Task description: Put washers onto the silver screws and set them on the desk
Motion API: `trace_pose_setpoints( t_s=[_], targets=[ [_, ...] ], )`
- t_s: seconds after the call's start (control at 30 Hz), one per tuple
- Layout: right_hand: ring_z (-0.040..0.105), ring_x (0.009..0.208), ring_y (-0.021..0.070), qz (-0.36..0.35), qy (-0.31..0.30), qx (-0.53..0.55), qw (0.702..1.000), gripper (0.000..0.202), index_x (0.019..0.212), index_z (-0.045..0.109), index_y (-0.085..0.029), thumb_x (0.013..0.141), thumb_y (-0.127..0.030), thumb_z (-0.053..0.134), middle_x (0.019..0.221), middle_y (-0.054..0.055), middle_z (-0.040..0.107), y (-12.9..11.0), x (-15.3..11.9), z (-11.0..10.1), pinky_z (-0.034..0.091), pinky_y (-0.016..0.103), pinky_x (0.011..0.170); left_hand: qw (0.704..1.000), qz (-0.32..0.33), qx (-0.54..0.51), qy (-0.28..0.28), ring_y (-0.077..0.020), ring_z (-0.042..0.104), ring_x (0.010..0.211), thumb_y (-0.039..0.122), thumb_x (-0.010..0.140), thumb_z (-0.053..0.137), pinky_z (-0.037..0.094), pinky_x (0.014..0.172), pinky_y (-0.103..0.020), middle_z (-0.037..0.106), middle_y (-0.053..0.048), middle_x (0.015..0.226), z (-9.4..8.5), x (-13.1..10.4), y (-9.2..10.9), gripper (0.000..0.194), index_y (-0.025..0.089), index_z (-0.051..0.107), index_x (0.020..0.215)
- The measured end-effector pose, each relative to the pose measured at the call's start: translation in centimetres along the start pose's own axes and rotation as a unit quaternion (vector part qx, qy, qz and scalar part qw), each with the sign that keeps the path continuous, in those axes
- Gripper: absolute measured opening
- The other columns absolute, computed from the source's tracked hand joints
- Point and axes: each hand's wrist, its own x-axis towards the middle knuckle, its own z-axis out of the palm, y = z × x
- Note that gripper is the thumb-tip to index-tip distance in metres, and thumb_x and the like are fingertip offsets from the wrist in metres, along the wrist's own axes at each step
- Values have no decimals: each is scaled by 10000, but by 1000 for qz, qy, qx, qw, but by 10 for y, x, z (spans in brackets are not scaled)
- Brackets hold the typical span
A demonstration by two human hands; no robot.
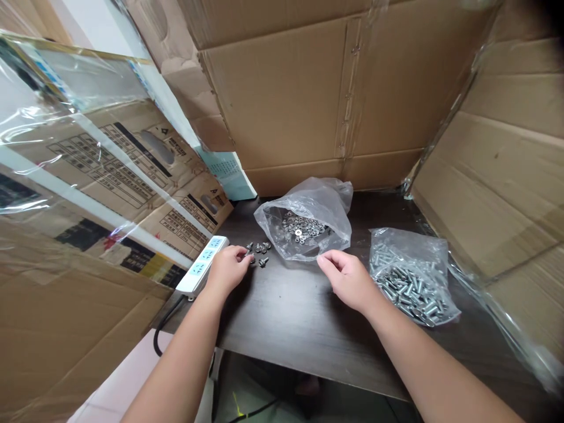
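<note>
My left hand point(230, 267) is low over the table beside the power strip, its fingers curled closed at a small dark metal bolt. Next to its fingertips lies a loose cluster of short bolts point(259, 248), with one more bolt point(263, 262) slightly apart. My right hand point(348, 279) has thumb and forefinger pinched together at the front rim of an open clear plastic bag point(326, 202). Whether the fingertips grip that rim or some small part cannot be made out. Inside the bag lie many small metal washers point(304, 228).
A second clear bag point(409, 241) full of silvery bolts point(412, 291) lies right of my right forearm. The white power strip point(202, 265) and its black cable point(165, 323) line the left edge. Cardboard walls point(282, 106) enclose the dark table point(282, 317) on three sides.
</note>
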Motion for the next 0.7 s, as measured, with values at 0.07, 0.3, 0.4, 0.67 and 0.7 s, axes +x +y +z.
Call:
trace_pose_setpoints(
  t_s=[0.07,0.3,0.4,0.67,0.7],
  targets=[
    [505,654,153,-15,10,-15,1000,313,775,639,-173,866,-461,556,715,27,593,2,0,0,390,259,604,999,-28,15,-10,-206,643,787,456,761,625,466,720,-296,733,-79,853,3,0,-4,319,179,746,862],
    [505,681,165,-25,13,-32,999,332,770,632,-176,868,-480,543,726,31,602,7,3,0,376,264,628,996,-73,21,-38,-208,667,825,515,798,560,464,703,-280,755,-80,908,7,4,-6,393,185,755,887],
    [526,702,166,-28,18,-47,998,323,800,644,-175,877,-469,536,750,32,623,10,4,1,388,265,647,996,-73,22,-47,-205,665,822,495,818,528,463,707,-275,756,-76,904,7,4,-5,386,196,761,891],
    [544,702,151,-44,18,-85,995,297,846,653,-180,917,-430,509,772,25,648,-3,0,-3,400,268,666,997,-71,14,-31,-231,656,825,518,779,549,470,717,-299,739,-91,894,8,8,-6,409,191,755,916],
    [556,714,152,-54,21,-95,994,280,857,660,-187,919,-417,512,796,25,661,-8,-5,-9,405,269,671,997,-70,10,-23,-228,655,826,513,777,552,476,728,-299,736,-90,894,8,9,-7,407,187,753,916]
  ],
)
